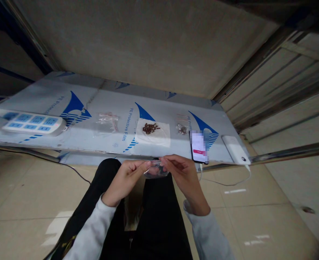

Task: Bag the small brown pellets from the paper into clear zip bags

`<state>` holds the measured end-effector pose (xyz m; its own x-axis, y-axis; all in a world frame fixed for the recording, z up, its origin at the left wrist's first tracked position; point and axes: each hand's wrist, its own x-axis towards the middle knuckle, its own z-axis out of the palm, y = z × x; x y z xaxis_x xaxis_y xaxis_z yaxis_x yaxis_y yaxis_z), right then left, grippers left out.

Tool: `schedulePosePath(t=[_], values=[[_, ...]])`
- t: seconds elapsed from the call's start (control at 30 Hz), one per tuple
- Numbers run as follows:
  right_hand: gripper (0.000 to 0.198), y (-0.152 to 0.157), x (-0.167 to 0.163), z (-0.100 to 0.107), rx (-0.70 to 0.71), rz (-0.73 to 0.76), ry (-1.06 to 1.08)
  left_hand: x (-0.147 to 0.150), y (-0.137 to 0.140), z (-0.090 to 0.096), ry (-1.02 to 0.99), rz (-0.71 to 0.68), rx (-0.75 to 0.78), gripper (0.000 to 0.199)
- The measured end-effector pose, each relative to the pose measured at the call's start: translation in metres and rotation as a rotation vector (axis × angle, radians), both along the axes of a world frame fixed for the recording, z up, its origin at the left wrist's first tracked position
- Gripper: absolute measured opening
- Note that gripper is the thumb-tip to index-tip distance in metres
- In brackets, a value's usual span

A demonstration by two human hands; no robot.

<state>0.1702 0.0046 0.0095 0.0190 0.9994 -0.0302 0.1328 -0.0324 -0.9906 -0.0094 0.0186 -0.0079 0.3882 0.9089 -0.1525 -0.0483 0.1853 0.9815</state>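
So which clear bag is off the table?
The clear bag held by left hand and right hand; the others lie on the table, left of the white sheet and beside the phone.

There were two hands, one left hand (127,177) and one right hand (183,175), and between them they had one clear bag (156,174). There were two pale sleeves (94,225) and two black trouser legs (159,213). There was one table (102,97), with three big blue marks (206,127) along its near part. On it were one phone (198,145), one white power bank (233,148), one white power strip (58,126) and one sheet of white paper (163,137). The paper had one pile of little brown sticks (149,128), too mixed up to count. One small bag (182,128) had a few dark bits. One heap of clear bags (107,124) overlapped, so its number was hard to tell. One black cord (76,171) showed too.
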Motion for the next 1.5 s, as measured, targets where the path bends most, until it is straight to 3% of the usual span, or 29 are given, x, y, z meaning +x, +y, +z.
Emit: schedulePosePath(t=[0.1,0.2,0.27,0.4,0.53,0.73,0.83,0.97,1.1,1.17,1.23,1.3,1.4,1.5], values=[[0.02,0.017,0.021,0.005,0.025,-0.1,-0.044,-0.01,0.002,-0.002,0.045,0.151,0.016,0.03],[0.032,0.053,0.056,-0.001,0.053,-0.266,-0.113,-0.021,0.007,-0.005,0.104,0.36,0.031,0.029],[0.039,0.087,0.082,-0.013,0.081,-0.338,-0.22,-0.027,0.012,-0.008,0.134,0.479,0.059,0.03],[0.03,0.152,0.122,-0.044,0.043,-0.43,-0.577,-0.043,0.019,-0.017,0.219,0.59,0.107,0.033],[0.024,0.186,0.14,-0.059,0.053,-0.451,-0.73,-0.07,0.025,-0.034,0.556,0.705,0.221,0.036],[0.041,0.19,0.134,-0.057,0.196,-0.506,-0.92,-0.095,0.05,-0.051,1.188,0.906,0.29,0.051],[0.039,0.172,0.114,-0.052,0.337,-0.48,-0.976,-0.096,0.067,-0.055,1.274,0.893,0.178,0.053],[0.031,0.117,0.068,-0.043,0.514,-0.341,-0.854,-0.098,0.083,-0.059,1.289,0.874,0.135,0.033],[0.029,0.048,0.018,-0.044,0.444,-0.396,-0.592,-0.104,0.091,-0.058,1.205,0.88,0.071,0.022],[0.029,0.021,-0.004,-0.048,0.355,-0.405,-0.467,-0.105,0.09,-0.054,1.084,0.894,0.131,0.017],[0.028,0.004,-0.024,-0.051,0.253,-0.402,-0.339,-0.1,0.083,-0.047,0.821,0.918,0.232,0.01],[0.029,-0.002,-0.044,-0.05,0.147,-0.368,-0.206,-0.089,0.069,-0.036,0.412,0.908,0.266,0.012],[0.04,0.006,-0.071,-0.039,-0.062,-0.24,0.05,-0.063,0.04,-0.019,-0.202,0.766,0.126,0.019],[0.047,0.018,-0.086,-0.026,-0.268,-0.061,0.37,-0.042,0.011,-0.009,-0.422,0.634,-0.076,0.018]])
